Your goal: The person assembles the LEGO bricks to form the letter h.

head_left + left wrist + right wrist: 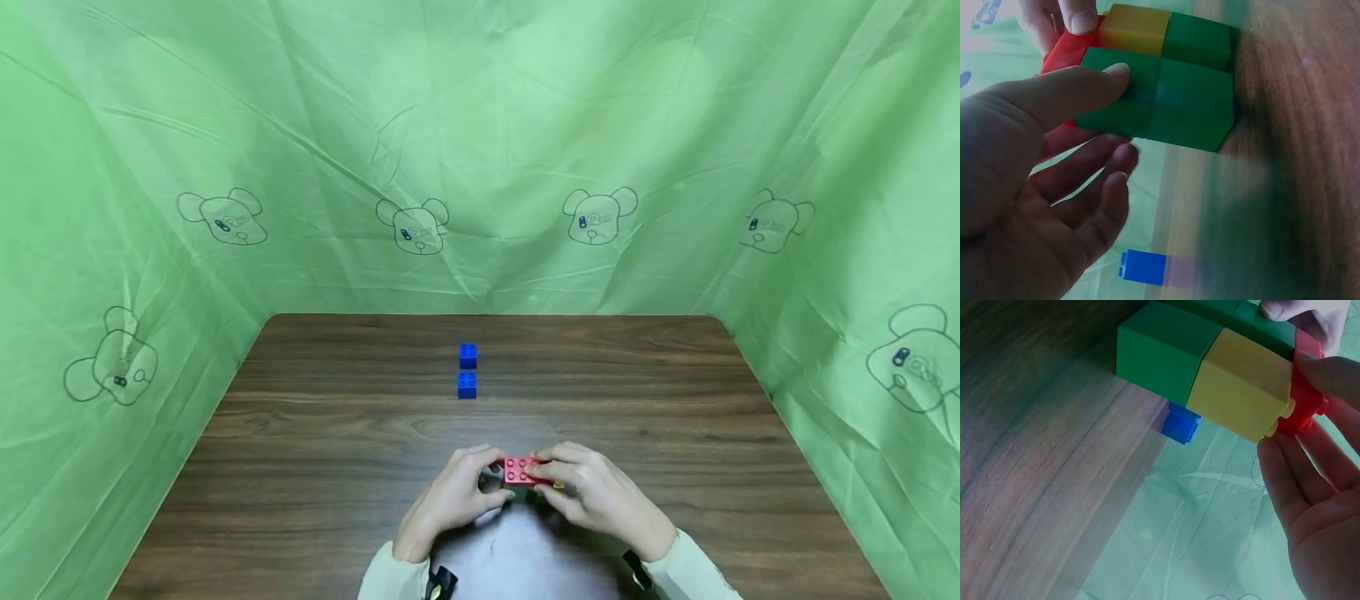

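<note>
In the head view a red toy brick (516, 472) with round studs tops a small stack between both hands. Below the red brick, the left wrist view shows two green bricks (1191, 103) one above the other, beside a column with a yellow brick (1134, 30) over another green brick (1199, 42). My left hand (461, 493) grips the upper green brick, thumb on its near face and fingers on the far side. With thumb and fingers, my right hand (592, 487) pinches the red brick, which lies across the top and leaves some yellow studs bare.
Two blue bricks (467, 386) stand in line farther back on the wooden table (337, 433). Green cloth (487, 125) printed with bear heads hangs along the table's back and sides.
</note>
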`<act>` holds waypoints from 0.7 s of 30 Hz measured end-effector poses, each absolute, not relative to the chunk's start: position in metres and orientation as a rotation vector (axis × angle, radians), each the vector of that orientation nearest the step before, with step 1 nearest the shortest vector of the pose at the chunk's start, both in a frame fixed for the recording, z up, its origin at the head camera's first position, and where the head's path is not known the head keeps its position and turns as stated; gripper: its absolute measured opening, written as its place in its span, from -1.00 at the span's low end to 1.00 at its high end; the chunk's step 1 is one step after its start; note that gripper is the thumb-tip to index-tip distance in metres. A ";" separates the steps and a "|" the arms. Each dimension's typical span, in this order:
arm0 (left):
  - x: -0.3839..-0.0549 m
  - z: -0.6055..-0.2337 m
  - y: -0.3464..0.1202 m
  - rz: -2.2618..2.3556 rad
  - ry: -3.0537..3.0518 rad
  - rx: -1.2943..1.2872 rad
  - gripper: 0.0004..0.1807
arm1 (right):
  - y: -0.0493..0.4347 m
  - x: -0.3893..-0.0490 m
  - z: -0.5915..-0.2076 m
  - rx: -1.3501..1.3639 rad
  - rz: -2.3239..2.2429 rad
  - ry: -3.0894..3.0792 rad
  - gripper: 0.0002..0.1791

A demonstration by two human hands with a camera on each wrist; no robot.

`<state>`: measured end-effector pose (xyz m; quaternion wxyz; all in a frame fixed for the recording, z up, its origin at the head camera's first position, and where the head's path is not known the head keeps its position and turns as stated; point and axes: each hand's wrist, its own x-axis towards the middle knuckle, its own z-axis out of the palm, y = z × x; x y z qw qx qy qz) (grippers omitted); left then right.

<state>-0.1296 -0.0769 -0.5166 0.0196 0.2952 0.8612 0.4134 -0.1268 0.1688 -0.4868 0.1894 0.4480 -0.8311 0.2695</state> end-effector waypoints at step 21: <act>-0.127 -0.519 -0.076 1.242 2.710 0.926 -0.62 | 0.169 -0.123 -0.495 1.246 0.886 -2.303 -0.67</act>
